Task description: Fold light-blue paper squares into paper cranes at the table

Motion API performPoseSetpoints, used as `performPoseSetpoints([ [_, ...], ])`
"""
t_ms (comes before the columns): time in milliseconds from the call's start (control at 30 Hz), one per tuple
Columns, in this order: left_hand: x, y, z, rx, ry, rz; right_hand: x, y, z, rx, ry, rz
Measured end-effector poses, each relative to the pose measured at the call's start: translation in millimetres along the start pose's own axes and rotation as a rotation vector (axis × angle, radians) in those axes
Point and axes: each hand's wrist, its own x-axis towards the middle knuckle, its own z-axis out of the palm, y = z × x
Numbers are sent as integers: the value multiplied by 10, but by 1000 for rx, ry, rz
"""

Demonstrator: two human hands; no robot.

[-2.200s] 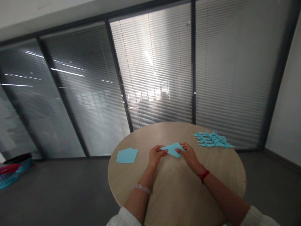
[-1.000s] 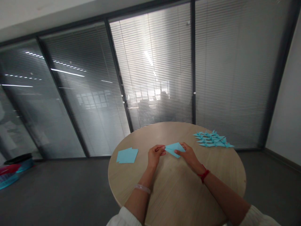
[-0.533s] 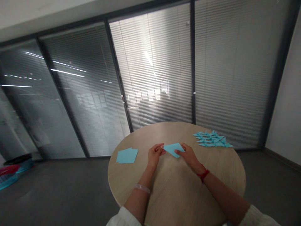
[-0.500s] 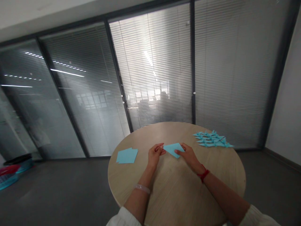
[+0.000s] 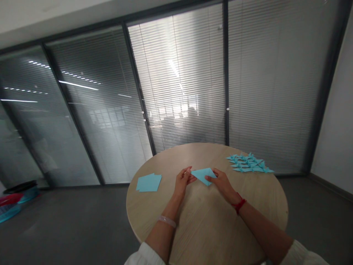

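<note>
Our left hand [image 5: 182, 184] narrowly pinches the left corner of a folded blue paper triangle [image 5: 202, 175], and our right hand [image 5: 223, 183] holds its other side, over a round wooden table [image 5: 220, 224]. Left of the left hand lies a stack of blue paper squares [image 5: 149, 183]; beyond the right hand sit rows of blue origami cranes [image 5: 248, 163].
</note>
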Motion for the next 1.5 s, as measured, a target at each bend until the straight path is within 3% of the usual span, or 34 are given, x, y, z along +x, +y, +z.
performPoseSetpoints([
  [233, -34, -11, 43, 112, -86, -75, -9, -32, 23, 82, -62, 18],
  [567, -47, 2, 58, 148, -24, -28, -18, -102, 24, 76, -80, 31],
  [1067, -48, -5, 64, 5, -89, -73, -25, -115, 16, 66, -72, 19],
  [1333, -47, 33, 71, -1, -32, -21, -43, -165, 13, 83, -75, 26],
  [1500, -70, 41, 87, -9, -102, -61, -43, -177, 5, 34, -43, 27],
])
